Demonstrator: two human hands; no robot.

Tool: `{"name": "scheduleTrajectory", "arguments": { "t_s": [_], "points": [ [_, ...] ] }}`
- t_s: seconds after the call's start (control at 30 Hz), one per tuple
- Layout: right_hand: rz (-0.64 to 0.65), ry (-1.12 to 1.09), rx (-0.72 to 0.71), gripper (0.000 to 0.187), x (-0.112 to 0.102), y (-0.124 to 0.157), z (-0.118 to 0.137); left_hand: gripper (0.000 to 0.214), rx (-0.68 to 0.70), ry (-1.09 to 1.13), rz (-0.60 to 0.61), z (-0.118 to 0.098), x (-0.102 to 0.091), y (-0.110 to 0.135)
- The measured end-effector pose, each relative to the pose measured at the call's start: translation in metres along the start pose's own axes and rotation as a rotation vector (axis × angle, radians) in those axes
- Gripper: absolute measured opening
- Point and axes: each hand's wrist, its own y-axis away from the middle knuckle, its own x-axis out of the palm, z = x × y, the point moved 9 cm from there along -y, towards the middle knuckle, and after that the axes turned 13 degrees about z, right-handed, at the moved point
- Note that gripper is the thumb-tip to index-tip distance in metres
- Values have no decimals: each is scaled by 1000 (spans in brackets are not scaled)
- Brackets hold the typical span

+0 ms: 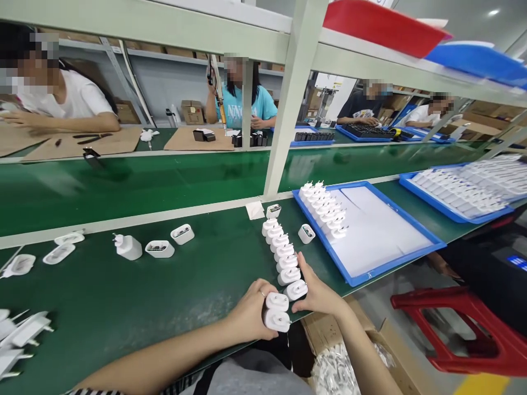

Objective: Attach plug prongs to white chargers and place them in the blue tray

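My left hand is wrapped round two white plug chargers at the table's front edge, their pin ends facing up. My right hand curls round the nearest white charger of a row, thumb on the near side and fingers along the right. Beyond it the row of white chargers runs away from me, standing close together. At its far end stands an open white housing with parts showing inside. Another open housing is to the right of the row.
A blue-rimmed tray at the right bears several chargers on white sheet. Another tray lies farther right. Open housings and plug parts lie left. A post rises behind the row. A red stool stands lower right. Co-workers sit opposite.
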Motion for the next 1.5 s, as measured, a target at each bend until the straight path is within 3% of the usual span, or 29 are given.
{"name": "scheduleTrajectory", "arguments": {
  "t_s": [0.07, 0.27, 0.4, 0.57, 0.63, 0.73, 0.83, 0.9, 1.03, 1.23, 1.3, 1.4, 1.5],
  "points": [
    [-5, 10, -14, 119, 4, 0, 1, 53, 19, -11, 19, 0, 5, -4],
    [-35, -23, -100, 104, 8, 4, 2, 56, 195, -97, 233, -12, 10, -18],
    [-92, -19, -170, 104, -2, 4, 9, 53, 222, -85, 263, -12, 12, -21],
    [-141, -136, -159, 99, -6, 7, 5, 53, 201, 1, 300, -10, 19, -25],
    [-171, -241, -171, 99, -8, 15, -2, 57, 218, 90, 321, -20, 21, -29],
    [-265, -363, -149, 103, -22, 41, -25, 62, 335, 229, 348, -56, 24, -37],
    [-383, -340, -16, 106, -53, 79, -56, 67, 462, 400, 349, -91, 26, -49],
    [-442, -280, 57, 106, -81, 101, -72, 73, 458, 512, 340, -97, 29, -58],
    [-438, -210, 82, 107, -123, 112, -89, 71, 346, 607, 302, -74, 36, -67],
    [-166, -163, 31, 108, -121, 77, -99, 66, 289, 638, 250, -31, 35, -59],
    [-116, -66, 61, 95, -122, 73, -98, 65, 287, 645, 249, -25, 34, -56],
    [-49, 103, 214, 63, -126, 72, -99, 65, 269, 654, 242, -23, 33, -55],
    [24, 82, 243, 45, -122, 71, -90, 64, 247, 661, 241, -26, 32, -56]
  ]
}}
